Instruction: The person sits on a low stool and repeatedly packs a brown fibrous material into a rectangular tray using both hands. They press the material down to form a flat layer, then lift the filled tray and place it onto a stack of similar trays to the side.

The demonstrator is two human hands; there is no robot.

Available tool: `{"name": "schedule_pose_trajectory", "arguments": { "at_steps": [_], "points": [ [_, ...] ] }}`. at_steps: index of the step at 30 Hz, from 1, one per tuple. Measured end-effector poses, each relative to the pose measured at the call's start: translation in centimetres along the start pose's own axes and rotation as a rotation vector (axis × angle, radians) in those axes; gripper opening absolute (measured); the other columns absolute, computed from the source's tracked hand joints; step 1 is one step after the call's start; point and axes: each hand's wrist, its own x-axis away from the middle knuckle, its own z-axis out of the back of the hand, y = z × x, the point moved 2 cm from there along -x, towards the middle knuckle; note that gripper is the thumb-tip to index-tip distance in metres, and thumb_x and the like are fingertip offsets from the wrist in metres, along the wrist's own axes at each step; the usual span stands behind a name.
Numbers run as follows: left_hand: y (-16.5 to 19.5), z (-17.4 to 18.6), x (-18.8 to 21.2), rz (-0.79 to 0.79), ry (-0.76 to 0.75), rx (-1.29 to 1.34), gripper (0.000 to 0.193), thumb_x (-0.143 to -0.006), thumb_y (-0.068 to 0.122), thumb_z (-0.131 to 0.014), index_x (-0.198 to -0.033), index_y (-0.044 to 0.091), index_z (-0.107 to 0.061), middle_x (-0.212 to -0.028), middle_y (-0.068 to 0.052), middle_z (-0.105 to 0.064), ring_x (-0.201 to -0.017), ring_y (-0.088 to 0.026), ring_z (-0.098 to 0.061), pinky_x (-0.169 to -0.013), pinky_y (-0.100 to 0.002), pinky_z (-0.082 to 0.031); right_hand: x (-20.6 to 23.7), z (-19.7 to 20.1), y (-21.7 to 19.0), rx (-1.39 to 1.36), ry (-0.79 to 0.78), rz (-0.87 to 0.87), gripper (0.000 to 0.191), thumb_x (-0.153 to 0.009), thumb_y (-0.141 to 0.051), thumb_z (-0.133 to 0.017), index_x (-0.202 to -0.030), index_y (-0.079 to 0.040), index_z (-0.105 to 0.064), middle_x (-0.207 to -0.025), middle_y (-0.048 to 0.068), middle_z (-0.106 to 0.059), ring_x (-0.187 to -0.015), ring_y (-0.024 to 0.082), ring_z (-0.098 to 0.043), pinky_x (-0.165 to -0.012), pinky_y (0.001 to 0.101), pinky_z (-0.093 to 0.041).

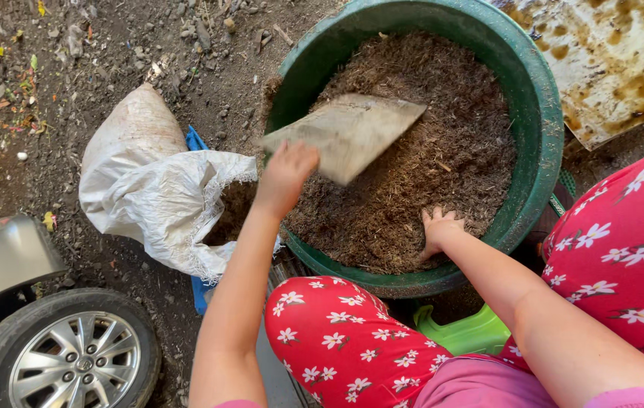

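Observation:
A large green basin full of brown fibrous soil mix stands on the ground in front of me. My left hand grips the near end of a flat pale board, tilted over the left side of the mix. My right hand is pushed into the mix at the basin's near edge, fingers partly buried. My legs in red flowered trousers frame the basin.
A white woven sack, open and holding brown mix, lies left of the basin on dirt ground. A car wheel sits at the bottom left. A stained sheet lies top right. A green plastic stool shows under me.

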Motion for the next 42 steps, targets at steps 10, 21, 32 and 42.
{"name": "schedule_pose_trajectory", "arguments": {
  "at_steps": [10,21,32,42],
  "points": [
    [4.5,-14.5,18.9,1.105,-0.124,0.488,0.056,-0.092,0.017,-0.07,-0.144,0.007,-0.053,-0.144,-0.02,-0.058,-0.124,-0.032,-0.06,-0.106,-0.044,-0.05,0.8,0.0,0.0,-0.019,0.076,-0.083,0.137,-0.067,-0.067,-0.089,-0.166,-0.023,-0.005,-0.169,0.014,-0.014,-0.145,0.043,-0.036,-0.114,0.0572,-0.039],
    [9.7,-23.6,17.2,1.61,0.355,1.88,0.045,-0.099,0.013,-0.066,-0.136,-0.001,-0.046,-0.116,-0.011,-0.064,-0.104,-0.022,-0.066,-0.089,-0.04,-0.059,-1.7,-1.2,3.9,-0.156,0.292,-0.102,0.088,-0.074,-0.027,-0.085,-0.153,-0.032,-0.044,-0.157,0.02,-0.044,-0.12,0.038,-0.067,-0.095,0.0473,-0.06],
    [10.1,-23.7,17.1,1.564,0.188,1.585,0.032,-0.1,0.005,-0.056,-0.13,0.007,-0.045,-0.111,-0.013,-0.065,-0.092,-0.024,-0.067,-0.073,-0.037,-0.059,0.0,8.4,-3.0,-0.921,0.099,0.376,0.109,-0.062,-0.026,-0.089,-0.157,-0.022,-0.035,-0.147,0.019,-0.059,-0.131,0.034,-0.06,-0.106,0.0489,-0.052],
    [10.4,-24.2,17.9,1.717,0.147,1.44,0.036,-0.098,0.016,-0.066,-0.129,0.003,-0.054,-0.116,-0.015,-0.065,-0.092,-0.021,-0.063,-0.066,-0.033,-0.054,-3.0,6.8,-17.0,0.127,0.91,0.305,0.078,-0.094,-0.068,-0.046,-0.16,-0.032,-0.028,-0.171,0.011,-0.011,-0.156,0.037,-0.004,-0.113,0.0753,0.001]
  ]
}}
